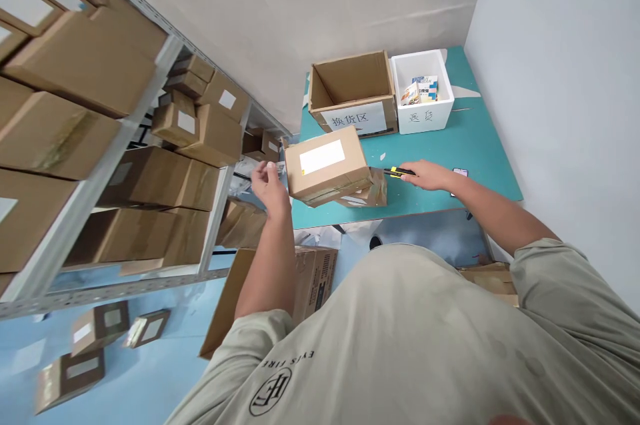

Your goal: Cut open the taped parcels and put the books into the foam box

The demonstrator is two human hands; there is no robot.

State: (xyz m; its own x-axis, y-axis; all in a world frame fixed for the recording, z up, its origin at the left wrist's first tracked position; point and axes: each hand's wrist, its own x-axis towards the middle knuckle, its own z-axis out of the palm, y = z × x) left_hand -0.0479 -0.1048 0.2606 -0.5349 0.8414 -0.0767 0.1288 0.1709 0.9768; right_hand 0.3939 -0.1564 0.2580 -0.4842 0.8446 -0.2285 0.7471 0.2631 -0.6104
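A brown cardboard box [327, 162] with a white label lies tilted over a smaller taped carton [373, 193] near the table's front edge. My left hand [270, 186] is at the box's left end, its fingers loosely curled and apart from the thumb. Whether it touches the box is unclear. In my right hand [425, 174] is a yellow and black utility knife [397, 172], my fingers wrapped round it. The knife's tip points left, close to the right end of the box.
On the green table [480, 152] stand an open carton [353, 82] and a white foam box [423, 95] holding booklets. A phone [460, 173] lies by my right forearm. Shelves [170, 78] of cartons line the left, and a large open carton [313, 278] stands below.
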